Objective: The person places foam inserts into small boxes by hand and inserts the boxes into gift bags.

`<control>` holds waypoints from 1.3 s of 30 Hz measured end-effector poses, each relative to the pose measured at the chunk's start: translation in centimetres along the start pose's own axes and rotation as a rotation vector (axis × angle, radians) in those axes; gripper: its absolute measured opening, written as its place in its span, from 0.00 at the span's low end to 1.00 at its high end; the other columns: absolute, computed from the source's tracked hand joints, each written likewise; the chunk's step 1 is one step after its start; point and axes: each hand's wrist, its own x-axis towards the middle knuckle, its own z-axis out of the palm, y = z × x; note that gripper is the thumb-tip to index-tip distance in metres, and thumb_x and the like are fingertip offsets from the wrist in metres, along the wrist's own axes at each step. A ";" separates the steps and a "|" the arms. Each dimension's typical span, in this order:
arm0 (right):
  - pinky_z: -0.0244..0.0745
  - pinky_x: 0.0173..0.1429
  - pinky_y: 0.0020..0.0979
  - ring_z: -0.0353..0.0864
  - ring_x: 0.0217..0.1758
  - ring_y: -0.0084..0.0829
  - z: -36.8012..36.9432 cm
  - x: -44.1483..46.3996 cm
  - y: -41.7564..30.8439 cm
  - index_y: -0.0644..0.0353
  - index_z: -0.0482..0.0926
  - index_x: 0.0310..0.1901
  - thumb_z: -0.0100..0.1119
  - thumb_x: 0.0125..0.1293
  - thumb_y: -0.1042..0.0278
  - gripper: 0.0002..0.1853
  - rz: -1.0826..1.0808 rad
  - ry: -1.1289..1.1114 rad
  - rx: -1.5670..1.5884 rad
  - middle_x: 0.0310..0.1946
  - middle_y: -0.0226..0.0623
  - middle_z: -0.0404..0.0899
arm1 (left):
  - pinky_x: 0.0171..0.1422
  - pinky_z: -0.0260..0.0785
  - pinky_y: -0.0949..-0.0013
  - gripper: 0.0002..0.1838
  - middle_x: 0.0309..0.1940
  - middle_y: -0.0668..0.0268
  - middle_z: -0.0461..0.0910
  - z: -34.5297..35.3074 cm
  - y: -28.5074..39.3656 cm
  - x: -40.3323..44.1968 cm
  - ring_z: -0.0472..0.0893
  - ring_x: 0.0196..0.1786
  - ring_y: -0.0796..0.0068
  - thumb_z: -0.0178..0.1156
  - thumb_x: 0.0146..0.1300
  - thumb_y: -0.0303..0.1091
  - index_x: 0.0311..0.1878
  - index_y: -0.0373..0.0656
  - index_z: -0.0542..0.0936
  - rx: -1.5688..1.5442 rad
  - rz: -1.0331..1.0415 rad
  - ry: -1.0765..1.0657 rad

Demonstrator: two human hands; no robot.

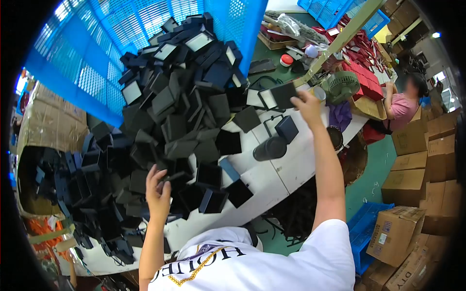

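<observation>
My right hand (309,109) reaches out over the white table and pinches the edge of a flat black box piece (283,96). Just below that piece lie a small dark blue box (287,129) and a black cylinder (270,149) on its side. At the near edge of a big heap of black box parts (177,123), my left hand (158,191) is raised with thumb and fingers apart, and I see nothing held in it. Open black box shells (209,174) lie to its right.
A blue plastic crate (82,63) backs the heap. On the table (252,194) farther right stand a green fan (342,85) and red boxes (361,80). A person in pink (404,106) sits there. Cardboard boxes (395,235) and a blue crate (364,228) occupy the floor at right.
</observation>
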 end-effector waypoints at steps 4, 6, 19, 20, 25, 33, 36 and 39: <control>0.77 0.47 0.29 0.83 0.40 0.26 4.1 4.8 7.3 0.70 0.85 0.47 0.70 0.61 0.69 0.16 0.157 0.068 0.192 0.38 0.37 0.88 | 0.63 0.73 0.69 0.19 0.77 0.60 0.63 6.1 3.6 4.3 0.76 0.66 0.71 0.56 0.67 0.17 0.60 0.41 0.80 -0.045 0.090 -0.252; 0.76 0.47 0.31 0.83 0.41 0.27 5.1 6.2 9.2 0.68 0.86 0.44 0.72 0.59 0.66 0.16 0.326 0.018 0.121 0.38 0.36 0.88 | 0.59 0.75 0.71 0.19 0.77 0.59 0.61 8.4 4.1 5.9 0.79 0.62 0.73 0.57 0.68 0.18 0.60 0.41 0.80 -0.084 0.005 -0.372; 0.74 0.56 0.25 0.80 0.48 0.21 1.6 -3.0 -9.2 0.67 0.82 0.53 0.68 0.64 0.71 0.16 0.063 -0.392 0.445 0.49 0.32 0.83 | 0.77 0.61 0.57 0.47 0.76 0.56 0.64 10.7 10.6 7.3 0.65 0.78 0.58 0.71 0.64 0.38 0.81 0.43 0.56 -0.862 -0.226 -0.554; 0.73 0.57 0.26 0.80 0.48 0.23 1.7 -5.0 -11.2 0.68 0.80 0.51 0.67 0.66 0.69 0.15 0.032 -0.507 0.467 0.57 0.37 0.80 | 0.78 0.60 0.58 0.49 0.76 0.56 0.64 10.3 12.2 6.7 0.63 0.79 0.59 0.72 0.63 0.37 0.82 0.44 0.53 -1.018 -0.244 -0.579; 0.67 0.68 0.31 0.74 0.64 0.27 6.1 -13.0 -15.9 0.68 0.79 0.48 0.64 0.68 0.69 0.12 -0.105 -0.683 0.339 0.66 0.44 0.74 | 0.69 0.73 0.60 0.50 0.72 0.62 0.68 7.8 14.6 2.3 0.73 0.71 0.66 0.71 0.63 0.32 0.83 0.47 0.51 -1.106 -0.291 -0.732; 0.69 0.64 0.25 0.79 0.55 0.20 11.1 -20.8 -18.3 0.68 0.78 0.61 0.58 0.70 0.75 0.19 0.201 -0.708 0.818 0.53 0.32 0.83 | 0.74 0.69 0.56 0.59 0.75 0.60 0.63 2.5 12.2 -2.3 0.72 0.73 0.61 0.73 0.60 0.42 0.84 0.57 0.41 -1.374 -0.184 -0.643; 0.70 0.63 0.25 0.78 0.55 0.19 12.8 -22.2 -18.9 0.68 0.77 0.60 0.58 0.70 0.75 0.18 0.205 -0.640 0.946 0.53 0.33 0.82 | 0.73 0.72 0.54 0.59 0.74 0.58 0.63 0.8 12.3 -2.8 0.71 0.73 0.60 0.72 0.59 0.37 0.84 0.57 0.40 -1.342 -0.149 -0.522; 0.74 0.51 0.24 0.80 0.44 0.21 14.2 -23.5 -20.7 0.67 0.78 0.51 0.62 0.68 0.76 0.11 -0.133 -0.155 0.666 0.44 0.33 0.83 | 0.69 0.74 0.43 0.57 0.74 0.56 0.64 0.1 11.7 -3.6 0.71 0.73 0.53 0.72 0.56 0.38 0.83 0.56 0.44 -1.218 -0.069 -0.343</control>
